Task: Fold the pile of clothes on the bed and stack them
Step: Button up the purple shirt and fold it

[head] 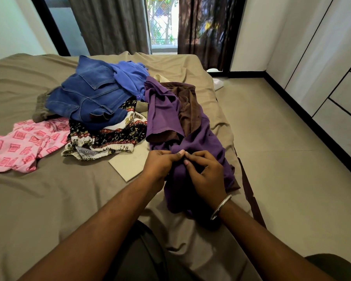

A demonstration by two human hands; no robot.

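Observation:
A purple garment (164, 112) with a brown inner side lies stretched along the right side of the bed (49, 199). My left hand (160, 165) and my right hand (207, 175) pinch its bunched purple cloth side by side, fingertips almost touching. Left of it sits the pile: blue denim (89, 98), a blue shirt (130, 78), a black-and-white patterned cloth (109, 138) and a pink patterned garment (18, 147). A beige folded piece (128, 165) lies flat just left of my left hand.
The bed's right edge drops to a tiled floor (282, 159). White wardrobe doors (322, 67) line the right wall. Dark curtains (109, 23) and a window stand behind the bed. A grey item (41, 108) pokes out from under the denim.

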